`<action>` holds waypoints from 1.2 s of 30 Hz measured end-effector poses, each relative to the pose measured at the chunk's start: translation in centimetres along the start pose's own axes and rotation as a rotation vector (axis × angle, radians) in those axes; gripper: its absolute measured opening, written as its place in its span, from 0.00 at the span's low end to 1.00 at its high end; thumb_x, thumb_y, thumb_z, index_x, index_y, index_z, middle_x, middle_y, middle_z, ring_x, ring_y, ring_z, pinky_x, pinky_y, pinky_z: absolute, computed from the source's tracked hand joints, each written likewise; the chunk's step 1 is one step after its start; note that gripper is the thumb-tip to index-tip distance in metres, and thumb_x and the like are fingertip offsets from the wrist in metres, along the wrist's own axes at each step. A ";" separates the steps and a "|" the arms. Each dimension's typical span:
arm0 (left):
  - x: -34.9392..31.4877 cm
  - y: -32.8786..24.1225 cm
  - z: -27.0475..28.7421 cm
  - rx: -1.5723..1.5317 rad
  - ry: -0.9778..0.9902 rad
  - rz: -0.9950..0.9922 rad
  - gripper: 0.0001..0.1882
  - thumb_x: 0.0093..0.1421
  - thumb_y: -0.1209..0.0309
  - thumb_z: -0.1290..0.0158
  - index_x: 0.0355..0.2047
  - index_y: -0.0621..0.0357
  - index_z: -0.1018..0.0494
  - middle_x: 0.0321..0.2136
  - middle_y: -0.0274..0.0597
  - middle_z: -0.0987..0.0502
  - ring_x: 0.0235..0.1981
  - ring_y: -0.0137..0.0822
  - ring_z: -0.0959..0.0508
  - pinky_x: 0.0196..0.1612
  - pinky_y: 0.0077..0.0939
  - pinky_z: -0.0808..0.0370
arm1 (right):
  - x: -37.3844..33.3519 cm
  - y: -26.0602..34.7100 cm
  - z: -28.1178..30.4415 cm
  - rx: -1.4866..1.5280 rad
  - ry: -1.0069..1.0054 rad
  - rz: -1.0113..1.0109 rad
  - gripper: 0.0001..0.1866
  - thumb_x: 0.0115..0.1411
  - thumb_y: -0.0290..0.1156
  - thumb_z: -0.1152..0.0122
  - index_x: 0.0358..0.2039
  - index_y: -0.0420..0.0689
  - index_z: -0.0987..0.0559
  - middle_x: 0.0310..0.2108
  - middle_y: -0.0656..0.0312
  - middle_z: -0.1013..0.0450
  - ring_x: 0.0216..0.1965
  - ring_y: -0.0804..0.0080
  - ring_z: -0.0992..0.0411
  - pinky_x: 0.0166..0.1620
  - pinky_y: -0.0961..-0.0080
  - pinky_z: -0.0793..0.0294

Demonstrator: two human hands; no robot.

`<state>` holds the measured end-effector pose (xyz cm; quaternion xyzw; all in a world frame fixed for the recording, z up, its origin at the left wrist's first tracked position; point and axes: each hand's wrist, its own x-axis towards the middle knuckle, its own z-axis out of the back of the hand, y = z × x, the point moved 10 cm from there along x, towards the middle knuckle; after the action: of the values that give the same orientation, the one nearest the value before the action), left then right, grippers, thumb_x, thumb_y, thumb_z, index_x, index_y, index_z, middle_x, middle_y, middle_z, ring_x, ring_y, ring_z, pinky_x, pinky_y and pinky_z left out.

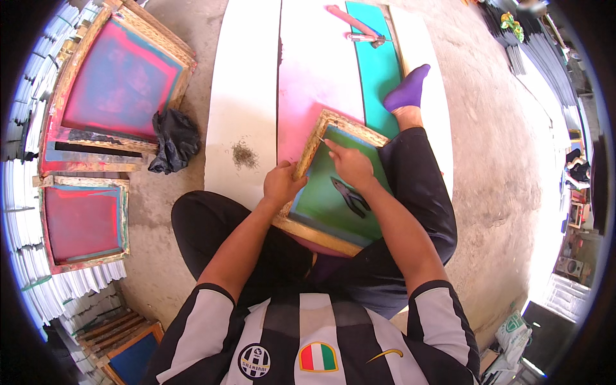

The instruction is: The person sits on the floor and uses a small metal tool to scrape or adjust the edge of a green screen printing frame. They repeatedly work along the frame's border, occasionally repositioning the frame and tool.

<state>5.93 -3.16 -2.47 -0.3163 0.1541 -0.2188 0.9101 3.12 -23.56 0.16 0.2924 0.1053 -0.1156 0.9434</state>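
Note:
A wooden screen-printing frame (pixel 308 158) with green mesh (pixel 327 192) lies tilted across my lap and against my leg. My left hand (pixel 282 185) is closed round its left side bar. Over the mesh, my right hand (pixel 350 163) is curled with its index finger reaching to the inner edge of that bar near the upper left corner. A thin pale sliver shows by that fingertip; whether the fingers pinch it is too small to tell. Dark pliers (pixel 350 196) rest on the mesh just below my right hand.
On the boards ahead lie a hammer (pixel 353 22) with a pinkish handle and a screwdriver (pixel 363 38). A small heap of metal bits (pixel 244 155) sits at left. Two pink-and-blue screen frames (pixel 122 80) and a black plastic bag (pixel 174 141) are further left.

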 end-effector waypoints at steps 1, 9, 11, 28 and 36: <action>-0.1 0.3 -0.1 0.006 -0.001 -0.006 0.26 0.55 0.55 0.32 0.52 0.52 0.17 0.36 0.47 0.19 0.38 0.52 0.16 0.43 0.47 0.19 | -0.1 0.8 0.4 -0.131 0.012 -0.005 0.23 0.72 0.41 0.41 0.67 0.62 0.22 0.41 0.49 0.17 0.41 0.48 0.17 0.44 0.53 0.19; -0.1 0.2 -0.2 -0.001 0.008 -0.014 0.27 0.55 0.54 0.32 0.53 0.51 0.17 0.36 0.47 0.19 0.38 0.52 0.16 0.42 0.47 0.19 | -0.4 -3.6 -3.4 0.793 0.394 -0.604 0.23 0.73 0.42 0.42 0.67 0.63 0.23 0.44 0.48 0.17 0.44 0.53 0.17 0.45 0.55 0.19; -0.1 0.7 -0.4 0.019 0.015 -0.002 0.28 0.54 0.54 0.32 0.53 0.51 0.17 0.37 0.47 0.19 0.37 0.52 0.16 0.42 0.47 0.19 | 0.2 -2.7 -1.8 0.585 0.311 -0.459 0.22 0.73 0.43 0.43 0.66 0.65 0.22 0.47 0.49 0.17 0.46 0.51 0.17 0.47 0.54 0.19; 0.0 -0.1 -0.2 -0.047 0.024 -0.008 0.24 0.55 0.55 0.33 0.49 0.54 0.17 0.37 0.47 0.19 0.38 0.51 0.16 0.43 0.47 0.19 | 0.9 2.3 2.2 -0.290 0.098 -0.118 0.23 0.73 0.40 0.48 0.67 0.65 0.24 0.46 0.51 0.16 0.44 0.46 0.17 0.49 0.47 0.19; 0.1 -0.4 -0.1 -0.056 0.023 -0.009 0.26 0.54 0.56 0.33 0.51 0.54 0.17 0.36 0.48 0.20 0.38 0.53 0.17 0.42 0.48 0.19 | 2.0 5.2 1.9 -0.274 0.230 -0.217 0.25 0.73 0.38 0.49 0.69 0.53 0.26 0.46 0.47 0.17 0.49 0.46 0.18 0.51 0.50 0.20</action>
<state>5.88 -3.57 -2.26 -0.3398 0.1692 -0.2223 0.8980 6.69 -20.82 3.87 0.1595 0.2577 -0.1673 0.9382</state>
